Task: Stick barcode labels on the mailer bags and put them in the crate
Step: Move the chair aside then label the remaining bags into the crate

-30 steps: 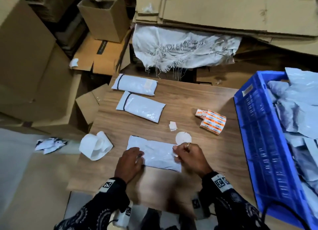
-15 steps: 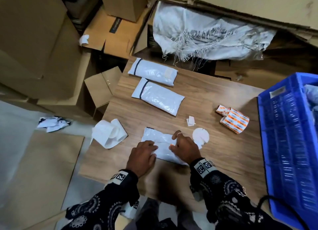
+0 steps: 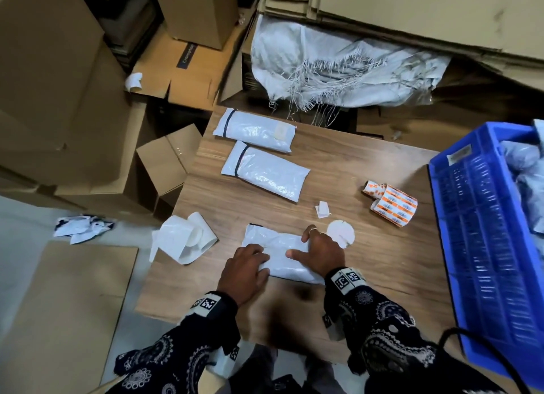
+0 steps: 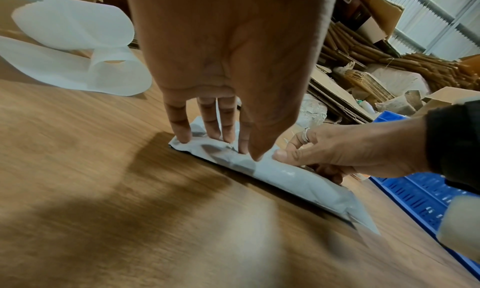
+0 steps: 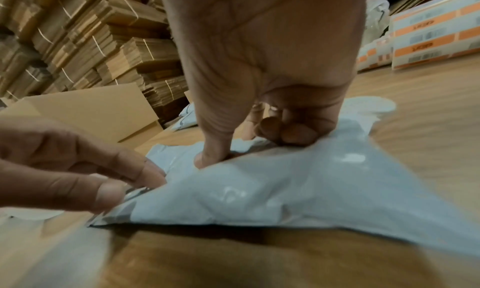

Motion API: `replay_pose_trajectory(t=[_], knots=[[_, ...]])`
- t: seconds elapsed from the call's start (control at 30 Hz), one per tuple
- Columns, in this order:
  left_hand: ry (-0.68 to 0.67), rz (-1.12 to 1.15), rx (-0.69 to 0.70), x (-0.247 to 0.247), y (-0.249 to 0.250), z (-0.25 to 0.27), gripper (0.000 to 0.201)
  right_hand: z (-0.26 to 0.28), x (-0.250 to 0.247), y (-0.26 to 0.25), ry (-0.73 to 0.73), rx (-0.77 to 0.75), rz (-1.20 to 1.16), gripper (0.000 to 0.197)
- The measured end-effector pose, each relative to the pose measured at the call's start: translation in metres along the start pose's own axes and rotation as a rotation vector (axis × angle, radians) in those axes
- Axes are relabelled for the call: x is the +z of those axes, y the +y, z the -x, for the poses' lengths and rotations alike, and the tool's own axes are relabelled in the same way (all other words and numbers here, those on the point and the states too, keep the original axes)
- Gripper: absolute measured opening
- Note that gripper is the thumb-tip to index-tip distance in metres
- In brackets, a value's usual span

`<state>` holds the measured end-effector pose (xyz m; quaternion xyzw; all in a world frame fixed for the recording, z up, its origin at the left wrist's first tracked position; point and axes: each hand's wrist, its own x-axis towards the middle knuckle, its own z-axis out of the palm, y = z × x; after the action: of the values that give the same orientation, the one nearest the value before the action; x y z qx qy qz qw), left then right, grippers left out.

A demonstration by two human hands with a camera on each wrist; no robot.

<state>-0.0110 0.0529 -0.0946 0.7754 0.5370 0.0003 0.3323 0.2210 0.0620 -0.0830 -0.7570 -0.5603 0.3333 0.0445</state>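
Observation:
A white mailer bag (image 3: pixel 282 245) (image 4: pixel 285 175) (image 5: pixel 285 189) lies near the front of the wooden table (image 3: pixel 368 276). My left hand (image 3: pixel 247 265) (image 4: pixel 221 144) presses its left end with straight fingers. My right hand (image 3: pixel 319 246) (image 5: pixel 249 146) grips the right half, thumb on top and fingers curled into the rumpled plastic. Two more mailer bags (image 3: pixel 253 130) (image 3: pixel 265 171) lie at the table's far left. An orange barcode label roll (image 3: pixel 394 203) (image 5: pixel 428 35) lies to the right. The blue crate (image 3: pixel 485 231) (image 4: pixel 415 194) stands at the right edge with bags in it.
Curled white backing paper (image 3: pixel 182 240) lies left of my hands, a round white disc (image 3: pixel 341 233) and a paper scrap (image 3: pixel 322 209) just beyond them. Cardboard boxes (image 3: pixel 59 99) and a woven sack (image 3: pixel 338 66) crowd the floor beyond the table.
My right hand has slid from the bag's right end onto its right half, and my left hand has come further onto it. The bag is bunched shorter between them.

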Motion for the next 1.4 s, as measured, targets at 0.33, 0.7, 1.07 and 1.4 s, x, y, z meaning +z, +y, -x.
replay_pose_trajectory(t=[0.33, 0.7, 1.07, 1.4], knots=[[-0.035, 0.141, 0.013, -0.018, 0.002, -0.008, 0.041, 0.018, -0.011, 0.018, 0.045, 0.104, 0.003, 0.072], [0.08, 0.331, -0.24, -0.034, -0.012, -0.027, 0.034, 0.042, -0.012, 0.043, 0.112, 0.388, -0.331, 0.082], [0.259, 0.692, 0.003, -0.103, 0.114, -0.025, 0.043, 0.086, -0.142, 0.066, 0.555, -0.012, -0.578, 0.034], [0.046, 0.666, 0.601, -0.063, 0.368, -0.029, 0.062, 0.197, -0.333, 0.244, 0.941, -0.041, -0.347, 0.023]])
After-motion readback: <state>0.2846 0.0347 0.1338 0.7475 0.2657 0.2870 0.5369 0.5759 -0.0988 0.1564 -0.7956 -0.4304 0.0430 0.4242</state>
